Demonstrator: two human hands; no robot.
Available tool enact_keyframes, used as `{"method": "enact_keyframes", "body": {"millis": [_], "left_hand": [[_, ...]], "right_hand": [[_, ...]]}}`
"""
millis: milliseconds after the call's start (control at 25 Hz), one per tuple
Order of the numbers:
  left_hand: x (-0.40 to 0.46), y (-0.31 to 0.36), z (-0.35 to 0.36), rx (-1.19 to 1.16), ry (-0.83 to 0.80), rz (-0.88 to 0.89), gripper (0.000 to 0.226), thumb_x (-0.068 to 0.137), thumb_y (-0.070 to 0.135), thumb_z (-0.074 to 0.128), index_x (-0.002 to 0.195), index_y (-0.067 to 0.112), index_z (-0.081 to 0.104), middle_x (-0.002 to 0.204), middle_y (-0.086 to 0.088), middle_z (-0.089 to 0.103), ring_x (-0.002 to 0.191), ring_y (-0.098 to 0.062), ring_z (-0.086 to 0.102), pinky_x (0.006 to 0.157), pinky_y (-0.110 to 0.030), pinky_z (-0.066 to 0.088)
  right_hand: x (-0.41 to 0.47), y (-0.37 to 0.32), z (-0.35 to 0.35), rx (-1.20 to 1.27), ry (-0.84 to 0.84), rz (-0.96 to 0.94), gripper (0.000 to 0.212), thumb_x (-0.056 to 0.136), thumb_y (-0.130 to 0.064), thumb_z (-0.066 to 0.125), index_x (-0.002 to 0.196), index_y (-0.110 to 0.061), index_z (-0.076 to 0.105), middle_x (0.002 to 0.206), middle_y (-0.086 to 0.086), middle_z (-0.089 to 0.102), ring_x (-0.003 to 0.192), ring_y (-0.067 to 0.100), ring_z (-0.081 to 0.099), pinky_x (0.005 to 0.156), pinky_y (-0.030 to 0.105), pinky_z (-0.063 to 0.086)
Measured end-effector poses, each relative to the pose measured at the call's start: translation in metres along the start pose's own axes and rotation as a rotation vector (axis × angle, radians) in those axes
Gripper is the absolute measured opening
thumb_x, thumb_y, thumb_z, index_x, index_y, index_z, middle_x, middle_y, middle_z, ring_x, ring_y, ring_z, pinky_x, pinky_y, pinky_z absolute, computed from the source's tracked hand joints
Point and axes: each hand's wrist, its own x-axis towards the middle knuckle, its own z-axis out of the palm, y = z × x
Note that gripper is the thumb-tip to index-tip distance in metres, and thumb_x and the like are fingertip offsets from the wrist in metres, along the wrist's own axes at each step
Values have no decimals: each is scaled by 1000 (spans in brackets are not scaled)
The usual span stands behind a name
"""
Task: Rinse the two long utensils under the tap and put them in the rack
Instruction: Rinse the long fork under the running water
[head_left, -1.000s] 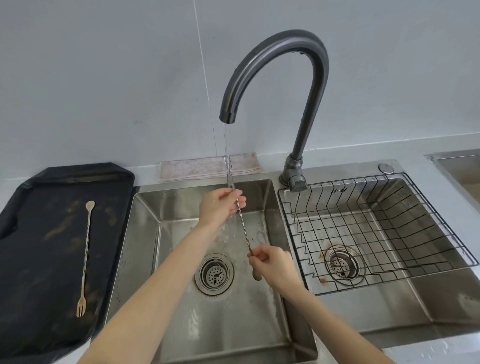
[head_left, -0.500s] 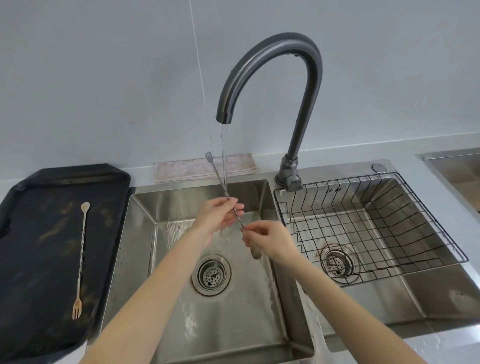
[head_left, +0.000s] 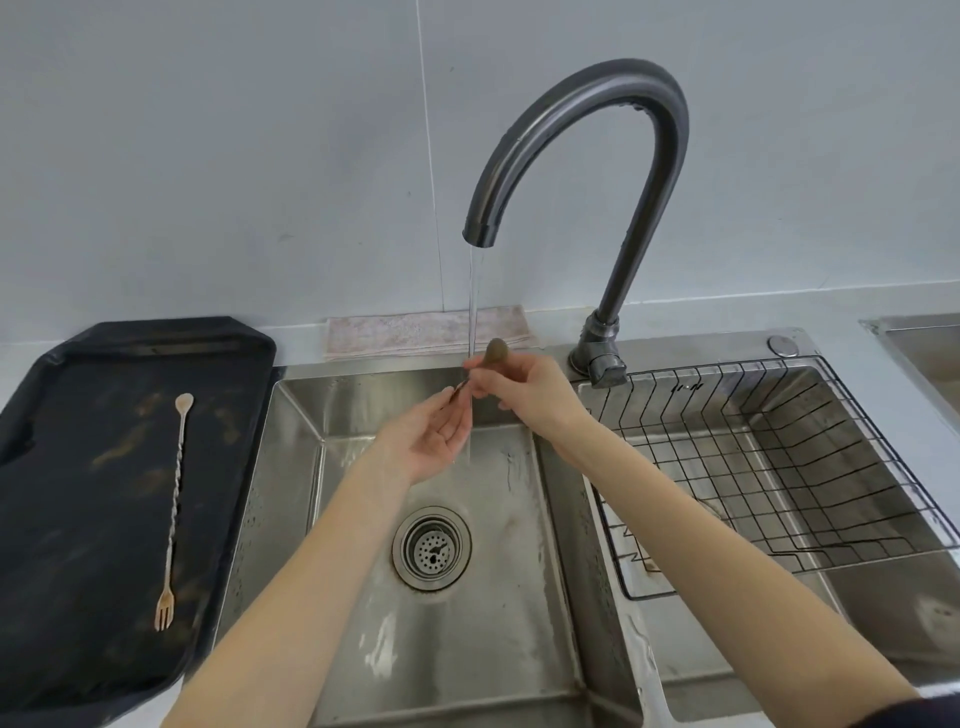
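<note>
Water runs from the dark curved tap into the left sink basin. Under the stream, my right hand grips a long twisted metal utensil near its spoon end, which points up. My left hand lies palm up below it, and its fingertips touch the lower shaft; most of the shaft is hidden by the hands. A second long twisted utensil, spoon at the far end and fork at the near end, lies on the black tray at the left. The black wire rack sits in the right basin.
A folded pinkish cloth lies on the ledge behind the left basin. The drain strainer is in the left basin's floor. Another steel basin edge shows at the far right. A white wall rises behind.
The utensil has been flipped: the fork end pointed up before, now the spoon end is up. My right hand rose to the stream; my left hand turned palm up beneath it.
</note>
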Motion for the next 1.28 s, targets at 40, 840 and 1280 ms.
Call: {"method": "enact_keyframes", "body": {"millis": [40,840,1280], "left_hand": [[1,0,0,-37,-15,-19,14,91,9,51,80,2,57,53,-6,72,46,-10,69,49,-21,58],[-16,7,44,1382,274,998,24,91,19,52,86,8,72,74,-10,72,65,-20,59,67,-22,36],[-10,11,46,1427,122,862,27,90,21,51,69,13,66,60,-10,58,55,-16,46,60,-18,34]], "right_hand": [[6,-4,3,-27,39,-5,9,89,-19,59,83,-24,64,71,-8,64,81,15,56,73,26,43],[20,-40,3,-200,285,-155,16,85,-15,63,97,-7,69,70,-5,61,63,5,55,78,25,51],[26,-51,-4,-95,292,-234,17,87,-14,62,96,-5,72,64,-4,62,44,-5,58,57,2,49]]}}
